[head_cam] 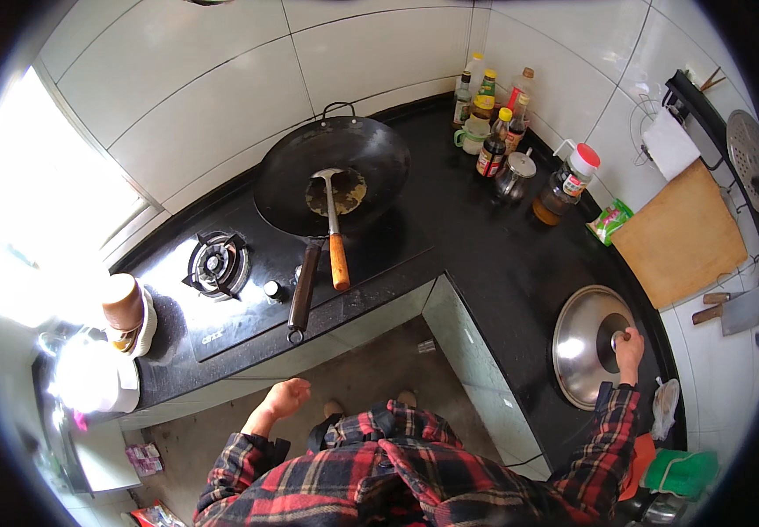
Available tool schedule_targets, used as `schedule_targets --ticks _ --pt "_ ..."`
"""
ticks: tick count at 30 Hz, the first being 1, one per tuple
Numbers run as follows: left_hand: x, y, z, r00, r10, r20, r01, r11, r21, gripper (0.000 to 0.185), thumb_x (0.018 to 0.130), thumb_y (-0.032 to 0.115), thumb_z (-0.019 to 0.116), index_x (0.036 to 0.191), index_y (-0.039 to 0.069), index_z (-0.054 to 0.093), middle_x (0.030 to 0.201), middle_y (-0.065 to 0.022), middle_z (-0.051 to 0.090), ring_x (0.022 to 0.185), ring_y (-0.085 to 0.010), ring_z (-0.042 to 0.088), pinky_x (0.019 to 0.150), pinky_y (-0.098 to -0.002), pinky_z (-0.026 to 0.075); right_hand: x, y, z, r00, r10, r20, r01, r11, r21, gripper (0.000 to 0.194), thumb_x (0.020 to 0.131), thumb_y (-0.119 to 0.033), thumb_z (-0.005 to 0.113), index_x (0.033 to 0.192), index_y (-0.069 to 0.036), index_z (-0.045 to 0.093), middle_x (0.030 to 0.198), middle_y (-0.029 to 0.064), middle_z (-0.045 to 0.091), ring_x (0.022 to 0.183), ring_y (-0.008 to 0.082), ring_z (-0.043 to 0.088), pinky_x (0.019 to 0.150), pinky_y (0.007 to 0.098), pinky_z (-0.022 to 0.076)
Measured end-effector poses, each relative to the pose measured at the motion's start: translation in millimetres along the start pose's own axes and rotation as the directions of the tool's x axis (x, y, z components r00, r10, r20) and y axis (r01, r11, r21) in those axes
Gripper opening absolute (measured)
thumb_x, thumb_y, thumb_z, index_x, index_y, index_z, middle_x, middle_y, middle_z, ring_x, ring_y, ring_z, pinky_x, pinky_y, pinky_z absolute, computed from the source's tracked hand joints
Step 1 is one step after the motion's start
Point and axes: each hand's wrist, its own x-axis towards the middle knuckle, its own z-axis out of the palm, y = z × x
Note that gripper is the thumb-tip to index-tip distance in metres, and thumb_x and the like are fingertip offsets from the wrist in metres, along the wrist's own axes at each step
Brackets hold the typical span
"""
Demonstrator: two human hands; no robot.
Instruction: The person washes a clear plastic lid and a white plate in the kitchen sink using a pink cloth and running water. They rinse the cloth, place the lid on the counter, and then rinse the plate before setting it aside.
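Note:
My right hand (pixel 630 354) grips the knob of a domed metal wok lid (pixel 580 342), which rests at the right side of the black countertop. In front of my body, below the counter's edge, my left hand (pixel 283 398) hangs in the air with its fingers curled and nothing visible in them. A black wok (pixel 379 158) sits on the stove, its dark handle (pixel 303 290) pointing towards me. Inside it lies a metal spatula (pixel 331 197) with a wooden grip, over a small brownish residue (pixel 353 196) at the bottom.
A bare gas burner (pixel 216 263) is left of the wok. Sauce bottles (pixel 493 145), a metal pot (pixel 515 176) and a red-capped jar (pixel 561 184) line the back corner. A cutting board (pixel 682 234) and a cleaver (pixel 742 309) hang along the right wall. A white pot (pixel 99 379) stands far left.

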Motion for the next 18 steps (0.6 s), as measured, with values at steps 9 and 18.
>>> schedule_targets --ticks 9,18 --pt "-0.9 10.9 -0.3 0.997 -0.069 -0.032 0.069 0.998 -0.015 0.029 0.09 0.019 0.064 0.115 0.005 0.064 0.105 -0.0101 0.07 0.097 -0.0183 0.066 0.086 -0.0315 0.052 10.9 18.3 18.7 1.0 0.023 -0.016 -0.023 1.0 0.015 0.032 0.077 -0.013 0.066 0.106 -0.002 0.063 0.101 0.0241 0.061 0.099 0.0408 0.058 0.088 0.045 0.047" --pt "-6.7 -2.4 -4.4 0.997 -0.069 -0.034 0.067 0.997 -0.04 0.031 0.091 0.018 0.064 0.118 0.004 0.063 0.109 -0.0108 0.069 0.102 -0.0201 0.065 0.088 -0.0328 0.051 17.4 16.8 19.5 0.999 0.031 0.015 -0.03 0.997 -0.072 0.034 0.078 -0.014 0.065 0.11 -0.004 0.062 0.104 0.0243 0.061 0.102 0.0403 0.057 0.09 0.0435 0.0468"
